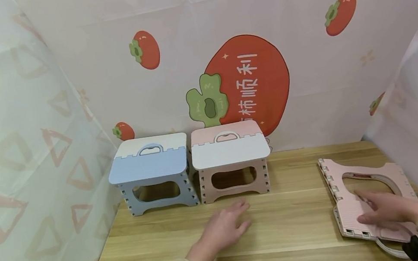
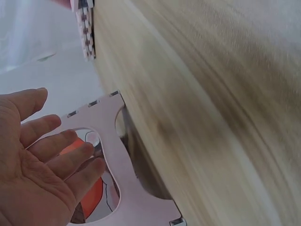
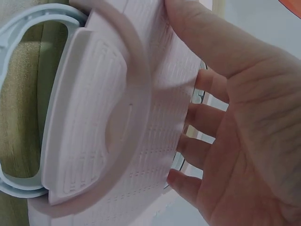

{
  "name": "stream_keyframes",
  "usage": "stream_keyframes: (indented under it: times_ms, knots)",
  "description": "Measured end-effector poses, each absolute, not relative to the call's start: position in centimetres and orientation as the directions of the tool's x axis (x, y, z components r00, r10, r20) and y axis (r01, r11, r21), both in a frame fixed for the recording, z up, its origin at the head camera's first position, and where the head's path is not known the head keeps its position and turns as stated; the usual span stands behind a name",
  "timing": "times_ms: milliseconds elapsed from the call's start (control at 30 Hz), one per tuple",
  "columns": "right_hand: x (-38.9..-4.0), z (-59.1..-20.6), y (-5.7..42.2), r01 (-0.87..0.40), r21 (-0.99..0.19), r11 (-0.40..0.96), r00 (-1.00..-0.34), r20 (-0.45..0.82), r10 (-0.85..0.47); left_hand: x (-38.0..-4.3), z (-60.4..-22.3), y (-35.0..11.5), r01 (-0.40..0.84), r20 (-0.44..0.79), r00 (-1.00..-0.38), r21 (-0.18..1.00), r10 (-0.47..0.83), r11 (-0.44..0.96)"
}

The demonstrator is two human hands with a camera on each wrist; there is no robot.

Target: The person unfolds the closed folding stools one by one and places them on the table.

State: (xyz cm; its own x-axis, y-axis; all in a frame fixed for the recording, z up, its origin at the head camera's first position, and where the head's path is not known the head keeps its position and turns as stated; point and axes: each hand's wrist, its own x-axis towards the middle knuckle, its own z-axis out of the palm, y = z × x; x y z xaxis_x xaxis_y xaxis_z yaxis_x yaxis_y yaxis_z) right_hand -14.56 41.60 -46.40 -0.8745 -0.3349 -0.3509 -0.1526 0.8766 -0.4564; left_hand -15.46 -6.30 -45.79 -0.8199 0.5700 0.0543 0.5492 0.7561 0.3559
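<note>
A pink folding stool (image 1: 382,200) lies folded flat on the table at the right. My right hand (image 1: 388,206) grips its panel edge, the thumb (image 3: 207,33) over the ribbed top and the fingers (image 3: 200,148) curled at the opening. Its pale carry handle (image 3: 35,12) sticks out on the near side. My left hand (image 1: 225,228) is held over the table in front of an unfolded pink-and-white stool (image 1: 231,151), fingers relaxed and holding nothing. To the left of that stool stands an unfolded blue-and-white stool (image 1: 150,166).
The wooden table (image 1: 284,234) has fabric walls on its left, back and right. The back wall (image 1: 315,69) carries printed persimmons. Both unfolded stools stand side by side near the back wall, with a narrow gap between them.
</note>
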Motion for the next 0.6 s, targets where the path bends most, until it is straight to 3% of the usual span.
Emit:
stream_keyframes:
  times_ms: [600]
  knots:
    - [-14.4, -46.8, 39.9, -0.156, -0.354, 0.922, -0.919, -0.290, -0.267, -13.8, -47.6, -3.8, 0.650, 0.039, -0.728, 0.360, 0.685, 0.670]
